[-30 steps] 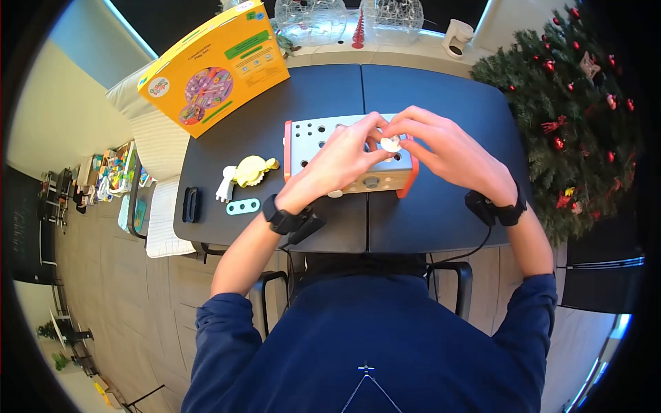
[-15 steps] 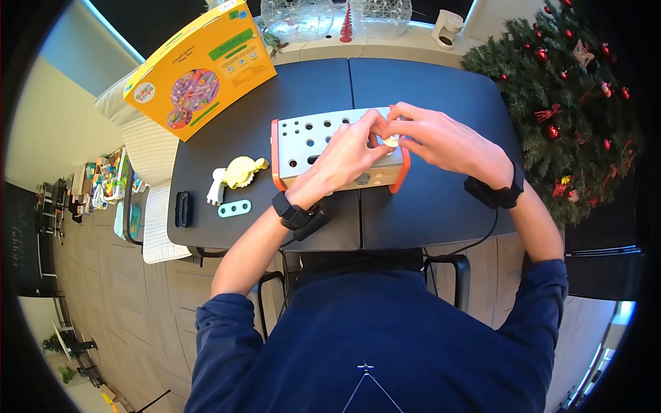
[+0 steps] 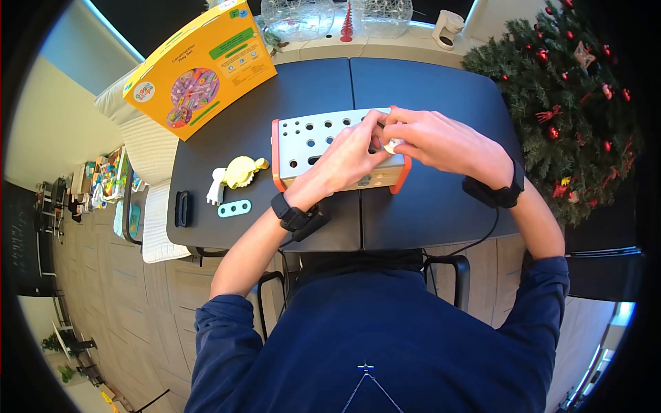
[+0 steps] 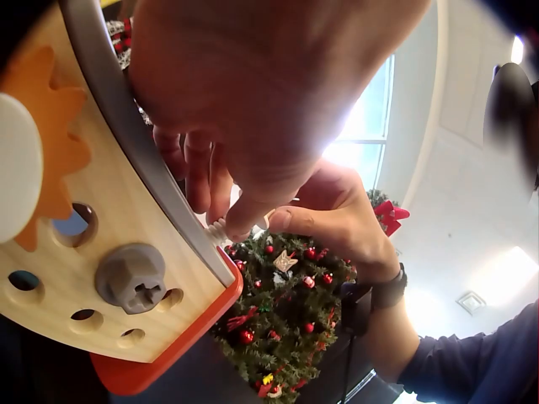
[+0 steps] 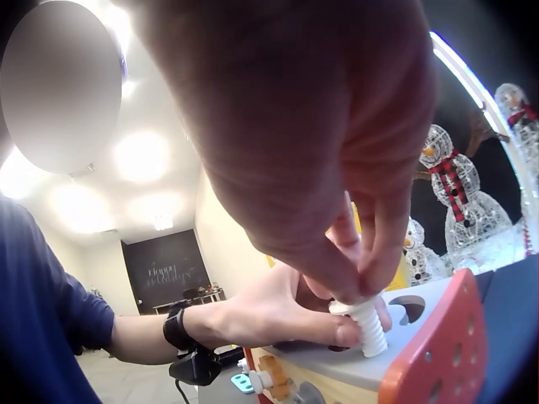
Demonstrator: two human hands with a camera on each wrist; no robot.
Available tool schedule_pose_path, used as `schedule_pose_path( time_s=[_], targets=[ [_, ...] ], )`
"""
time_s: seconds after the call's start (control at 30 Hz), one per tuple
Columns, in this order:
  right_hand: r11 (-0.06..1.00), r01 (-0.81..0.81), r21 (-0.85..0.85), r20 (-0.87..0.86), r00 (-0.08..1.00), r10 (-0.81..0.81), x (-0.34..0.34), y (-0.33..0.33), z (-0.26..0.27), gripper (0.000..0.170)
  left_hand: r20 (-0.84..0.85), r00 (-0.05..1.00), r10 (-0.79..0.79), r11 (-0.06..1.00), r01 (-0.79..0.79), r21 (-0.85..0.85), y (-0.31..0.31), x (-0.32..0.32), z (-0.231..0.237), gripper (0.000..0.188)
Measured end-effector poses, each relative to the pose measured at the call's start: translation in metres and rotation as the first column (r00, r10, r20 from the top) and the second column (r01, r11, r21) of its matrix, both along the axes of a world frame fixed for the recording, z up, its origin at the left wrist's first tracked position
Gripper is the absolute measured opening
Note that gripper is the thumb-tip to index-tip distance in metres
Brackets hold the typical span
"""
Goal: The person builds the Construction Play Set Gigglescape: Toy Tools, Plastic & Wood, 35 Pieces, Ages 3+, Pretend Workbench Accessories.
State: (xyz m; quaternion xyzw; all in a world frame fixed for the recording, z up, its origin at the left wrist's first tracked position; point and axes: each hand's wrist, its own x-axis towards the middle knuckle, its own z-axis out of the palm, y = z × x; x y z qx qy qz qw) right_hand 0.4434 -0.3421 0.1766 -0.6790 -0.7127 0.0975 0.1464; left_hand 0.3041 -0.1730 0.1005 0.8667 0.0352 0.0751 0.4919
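A white threaded toy screw (image 5: 370, 330) stands nearly upright at the grey top of a toy workbench (image 3: 296, 141), close to its red end panel (image 5: 438, 345). My left hand (image 3: 348, 155) pinches the screw low down between thumb and fingers. From above, my right hand (image 3: 444, 143) pinches its upper end, fingertips bunched together. The two hands meet over the bench's right end and hide part of the screw in the head view. On the wooden front, a grey hex bolt (image 4: 132, 278) and an orange gear (image 4: 63, 126) show in the left wrist view.
Left of the bench lie a yellow round piece (image 3: 241, 172), a white piece (image 3: 217, 187), a teal strip with holes (image 3: 235, 208) and a black object (image 3: 182, 208). A yellow box (image 3: 200, 76) stands behind them. A decorated tree (image 3: 551, 117) borders the table's right side.
The head view shifted a little at first. My right hand's fingers have turned and closed in around the screw's upper end; my left hand stays at the same place on it.
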Motion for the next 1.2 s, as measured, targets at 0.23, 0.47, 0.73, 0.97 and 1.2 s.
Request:
schedule_pose_path(
  time_s=[0.23, 0.47, 0.73, 0.97, 1.2],
  targets=[
    [0.976, 0.208, -0.061, 0.267, 0.946, -0.185, -0.004, 0.017, -0.011, 0.026, 0.150, 0.988, -0.021, 0.997, 0.010, 0.076, -0.002, 0.005, -0.016, 0.068],
    [0.982, 0.180, -0.063, 0.204, 0.965, -0.164, -0.008, 0.012, -0.002, 0.029, 0.076, 0.996, 0.038, 0.997, -0.042, 0.060, -0.003, 0.008, -0.009, 0.080],
    [0.969, 0.176, -0.176, 0.074, 0.984, -0.165, -0.003, 0.010, -0.001, 0.027, 0.107, 0.994, -0.033, 0.999, 0.030, 0.029, 0.003, 0.005, -0.017, 0.079],
    [0.958, 0.268, -0.106, 0.255, 0.938, -0.234, -0.009, 0.013, -0.006, 0.027, 0.104, 0.993, 0.054, 0.948, -0.084, 0.308, -0.002, 0.006, -0.015, 0.043],
    [0.998, 0.039, 0.053, -0.096, 0.995, -0.034, 0.002, 0.001, -0.018, 0.020, 0.098, 0.990, -0.101, 0.971, 0.077, 0.226, 0.013, 0.007, -0.017, 0.040]
  ],
)
